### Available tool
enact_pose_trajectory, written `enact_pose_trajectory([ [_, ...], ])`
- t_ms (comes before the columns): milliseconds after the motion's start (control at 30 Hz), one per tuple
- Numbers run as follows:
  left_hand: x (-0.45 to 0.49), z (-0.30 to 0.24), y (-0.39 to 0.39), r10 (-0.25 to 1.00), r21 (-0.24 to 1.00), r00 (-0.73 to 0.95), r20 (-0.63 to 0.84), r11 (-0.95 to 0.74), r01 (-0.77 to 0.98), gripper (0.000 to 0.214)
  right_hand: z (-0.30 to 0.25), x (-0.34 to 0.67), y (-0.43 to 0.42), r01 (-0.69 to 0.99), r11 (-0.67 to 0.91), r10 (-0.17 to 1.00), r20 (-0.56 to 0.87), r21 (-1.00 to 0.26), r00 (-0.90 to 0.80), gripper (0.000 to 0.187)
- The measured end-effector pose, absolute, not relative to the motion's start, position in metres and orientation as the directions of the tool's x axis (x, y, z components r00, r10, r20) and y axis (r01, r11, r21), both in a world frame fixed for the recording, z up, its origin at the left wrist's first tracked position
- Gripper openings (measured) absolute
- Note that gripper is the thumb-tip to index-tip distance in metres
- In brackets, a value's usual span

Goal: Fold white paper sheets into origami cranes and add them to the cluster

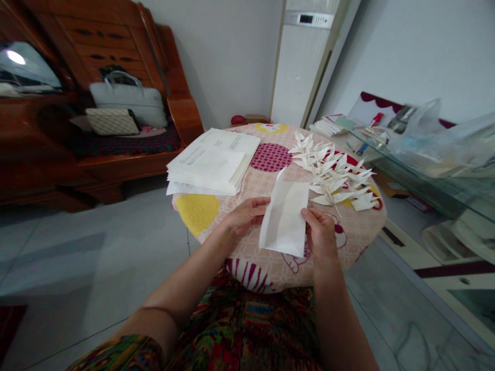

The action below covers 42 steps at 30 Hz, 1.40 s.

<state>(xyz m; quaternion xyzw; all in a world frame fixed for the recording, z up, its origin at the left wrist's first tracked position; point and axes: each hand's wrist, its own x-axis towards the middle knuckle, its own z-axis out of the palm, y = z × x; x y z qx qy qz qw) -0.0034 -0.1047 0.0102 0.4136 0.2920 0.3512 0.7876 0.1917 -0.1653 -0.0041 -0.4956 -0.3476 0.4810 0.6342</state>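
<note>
A folded sheet of white paper (285, 219) is held up over the near edge of a small round table (270, 268) with a patterned cloth. My left hand (247, 214) pinches the sheet's left edge, fingers closed on it. My right hand (320, 234) grips its right edge, thumb on top. Beyond the sheet, on the right of the table, lies a heap of several folded white paper cranes (334, 172). A stack of white paper sheets (212, 162) rests on the table's far left, overhanging the edge.
A wooden bench (116, 154) with a grey bag (127, 100) stands at the left. A white standing air conditioner (299, 62) is behind the table. A glass-topped table (425, 175) with plastic bags and papers lies to the right. Grey tiled floor surrounds the table.
</note>
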Motion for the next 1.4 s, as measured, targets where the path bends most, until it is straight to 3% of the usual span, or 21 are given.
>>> enact_pose_trajectory([
  [333, -0.001, 0.007, -0.106, 0.897, 0.909, 0.431, -0.102, 0.26, -0.326, 0.048, 0.003, 0.182, -0.169, -0.283, -0.011, 0.967, -0.082, -0.959, 0.241, 0.047],
  [667, -0.001, 0.007, -0.103, 0.908, 0.926, 0.411, -0.087, 0.225, -0.303, 0.052, -0.01, 0.19, -0.167, -0.175, -0.033, 0.967, -0.076, -0.984, 0.243, 0.03],
  [833, -0.003, 0.003, -0.08, 0.881, 0.971, 0.455, -0.128, 0.204, -0.122, 0.049, -0.008, 0.2, -0.147, -0.049, -0.161, 0.952, -0.168, -0.986, 0.257, 0.025],
  [900, -0.004, 0.003, -0.069, 0.912, 0.989, 0.389, -0.129, 0.145, -0.012, 0.047, -0.008, 0.205, -0.137, 0.042, -0.21, 0.947, -0.192, -0.977, 0.257, 0.023],
  [1000, -0.006, 0.006, -0.064, 0.956, 0.983, 0.282, 0.083, -0.126, 0.135, 0.043, -0.012, 0.211, -0.126, 0.174, -0.246, 0.947, -0.197, -0.954, 0.254, 0.019],
  [1100, -0.01, 0.011, -0.071, 0.815, 0.899, 0.522, 0.25, -0.396, 0.188, 0.037, -0.017, 0.214, -0.12, 0.244, -0.233, 0.952, -0.169, -0.941, 0.256, 0.017],
  [1200, -0.013, 0.013, -0.08, 0.615, 0.81, 0.748, 0.249, -0.556, 0.188, 0.042, -0.018, 0.214, -0.118, 0.297, -0.188, 0.959, -0.11, -0.936, 0.26, 0.017],
  [1300, -0.017, 0.01, -0.083, 0.53, 0.751, 0.82, 0.214, -0.627, 0.209, 0.051, -0.015, 0.213, -0.116, 0.437, -0.186, 0.961, -0.071, -0.88, 0.267, 0.02],
  [1400, -0.021, 0.004, -0.081, 0.505, 0.729, 0.839, 0.203, -0.65, 0.215, 0.062, -0.01, 0.212, -0.116, 0.662, -0.143, 0.958, 0.064, -0.735, 0.279, 0.022],
])
